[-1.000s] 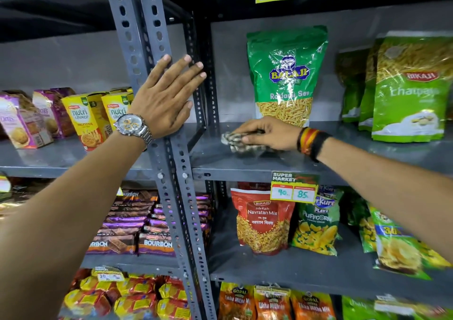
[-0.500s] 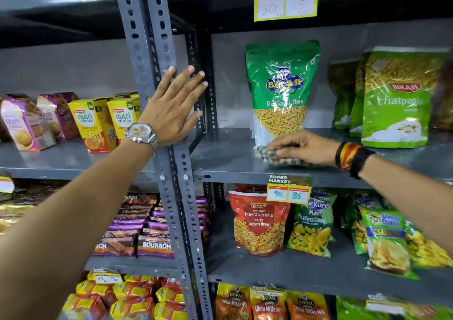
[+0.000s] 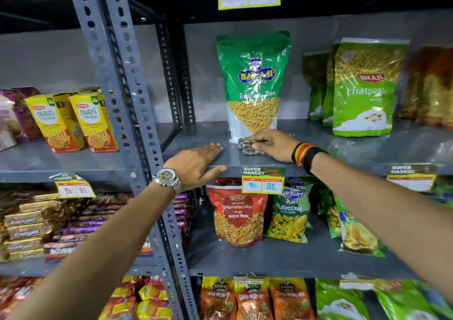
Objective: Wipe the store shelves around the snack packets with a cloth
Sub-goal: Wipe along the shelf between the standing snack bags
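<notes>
My right hand (image 3: 272, 145) presses a crumpled grey patterned cloth (image 3: 247, 146) onto the grey metal shelf (image 3: 196, 136), right at the foot of an upright green sev packet (image 3: 253, 84). My left hand (image 3: 196, 166), with a watch on the wrist, lies flat and palm down on the shelf's front edge, just left of the cloth, fingers spread and holding nothing. Further right on the same shelf stand light green snack packets (image 3: 366, 87).
A perforated grey upright post (image 3: 127, 99) divides the shelving. Yellow biscuit boxes (image 3: 76, 123) sit on the left shelf. A price tag (image 3: 263, 180) hangs from the shelf edge. Below stand a red mix packet (image 3: 236, 212) and a puffcorn packet (image 3: 290, 214).
My left hand came off the upright post and dropped down onto the shelf's front edge. My right hand slid the cloth rightward to the foot of the green packet.
</notes>
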